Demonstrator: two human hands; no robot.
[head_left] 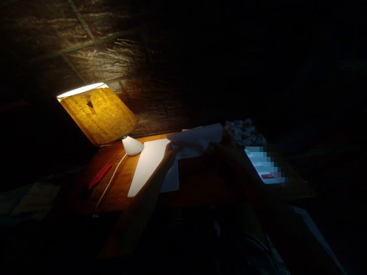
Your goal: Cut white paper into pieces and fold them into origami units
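Observation:
The scene is very dark, lit only by a lamp. My left hand (172, 152) grips the left end of a folded white paper (197, 136) held above the wooden table (114, 191). In shadow, my right hand (222, 147) is closed on the paper's right end. A flat white sheet (151, 164) lies on the table under my left forearm.
A tilted lamp with a yellow printed shade (99, 112) and white base (132, 146) stands at the table's back left, its cord running toward the front. A red flat tool (99, 175) lies left. A lit phone screen (265, 166) and crumpled paper (243, 131) sit right.

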